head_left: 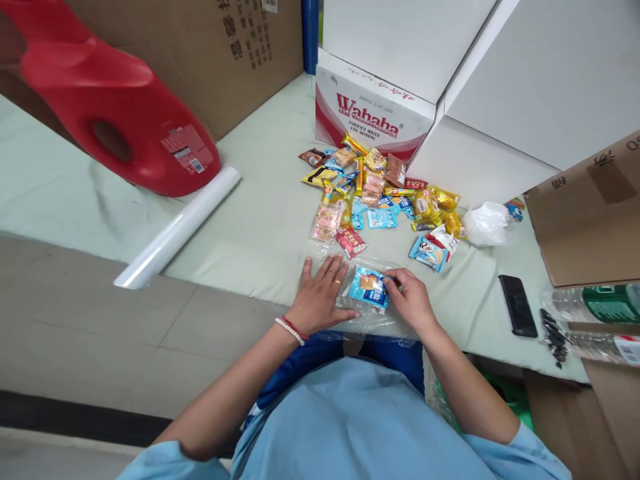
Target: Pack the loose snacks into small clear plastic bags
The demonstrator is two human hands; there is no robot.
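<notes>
A blue snack packet (369, 288) lies on a sheet of clear plastic film (373, 325) at the table's near edge. My left hand (323, 293) rests flat on the film to the left of the packet, fingers spread. Thumb and fingertips of my right hand (409, 297) pinch the packet's right edge. Just beyond, a red packet (351, 243) and a pink-wrapped biscuit (327, 222) lie close to my left fingertips. A light blue packet (429, 253) sits beyond my right hand, at the front of a heap of wrapped snacks (373, 187).
At left stand a red jug (125, 113) and a white roll (177, 227). White cartons (480, 100) and a Wahaha box (370, 110) rise behind the snacks. Rightward are a crumpled white bag (489, 224), a phone (518, 305), plastic bottles (600, 303) and a cardboard box (590, 207).
</notes>
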